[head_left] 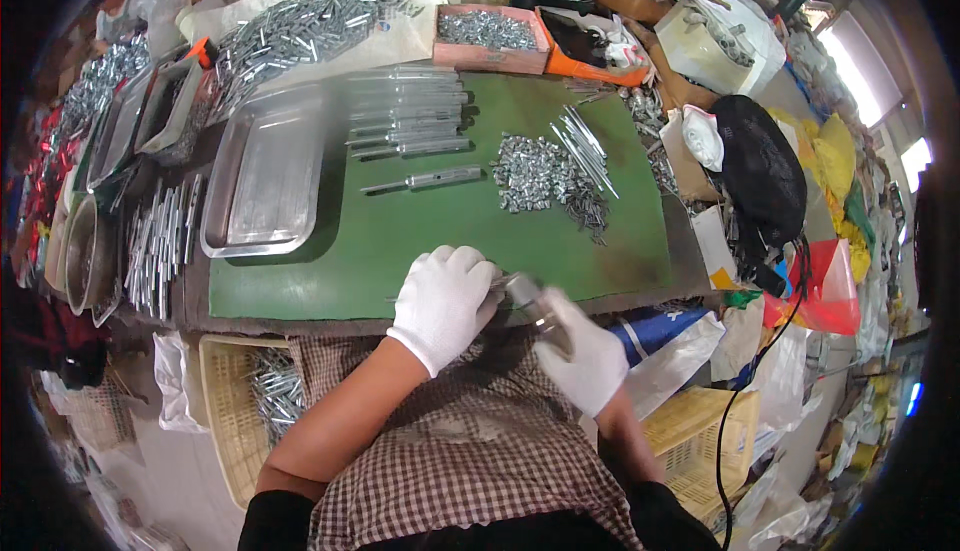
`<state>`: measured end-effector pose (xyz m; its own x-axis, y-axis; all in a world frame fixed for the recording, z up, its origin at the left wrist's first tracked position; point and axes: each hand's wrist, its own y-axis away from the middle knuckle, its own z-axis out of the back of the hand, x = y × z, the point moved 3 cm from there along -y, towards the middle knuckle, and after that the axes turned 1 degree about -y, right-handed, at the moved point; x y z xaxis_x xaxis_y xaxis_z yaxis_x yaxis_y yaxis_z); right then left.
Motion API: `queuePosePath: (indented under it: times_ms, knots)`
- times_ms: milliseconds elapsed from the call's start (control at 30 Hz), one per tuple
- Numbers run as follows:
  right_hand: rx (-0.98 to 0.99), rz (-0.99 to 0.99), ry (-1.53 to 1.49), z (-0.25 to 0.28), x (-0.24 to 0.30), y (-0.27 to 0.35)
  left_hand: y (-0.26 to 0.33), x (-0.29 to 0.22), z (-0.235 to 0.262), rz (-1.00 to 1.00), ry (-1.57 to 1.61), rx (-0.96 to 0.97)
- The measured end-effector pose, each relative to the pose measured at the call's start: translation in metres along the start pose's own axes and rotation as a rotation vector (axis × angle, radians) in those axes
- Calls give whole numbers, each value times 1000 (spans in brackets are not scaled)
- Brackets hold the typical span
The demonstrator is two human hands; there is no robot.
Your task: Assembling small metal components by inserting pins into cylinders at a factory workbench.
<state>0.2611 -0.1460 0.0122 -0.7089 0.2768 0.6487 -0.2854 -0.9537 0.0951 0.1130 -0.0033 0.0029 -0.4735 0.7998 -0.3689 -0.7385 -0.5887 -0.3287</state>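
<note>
Both my hands wear white knitted gloves and meet at the front edge of the green mat [330,289]. My left hand [445,306] is closed around a thin metal rod, mostly hidden by the glove. In my right hand [582,356], smeared by motion, is what looks like a hammer [522,291], its metal head beside my left fingertips. Farther up the mat lies a single metal shaft [435,180], below a row of similar shafts [410,139]. To their right are a pile of small metal sleeves [530,173], several thin rods [586,151] and dark small pins [590,215].
A steel tray [270,176] stands on the left, with loose metal rods [160,241] beyond it. At the back are a pink box [490,41] of small parts and an orange tray [600,51]. Yellow crates [225,411] sit below the table edge. A black cable [725,441] hangs at right.
</note>
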Motion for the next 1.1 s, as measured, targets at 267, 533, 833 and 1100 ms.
queuePosePath:
  times_ms: [267,533,833,1100]
  knots:
    - [-549,200,-255,21,-18,6,3,-3,-1,2,36,-18]
    - [-451,93,-208,0,15,11,1,1,-4,-2,27,-75]
    - [-687,-41,-42,37,-54,-6,6,4,-3,5,33,-26]
    - [-777,-45,-161,63,-59,-37,9,0,-8,2,-5,-52]
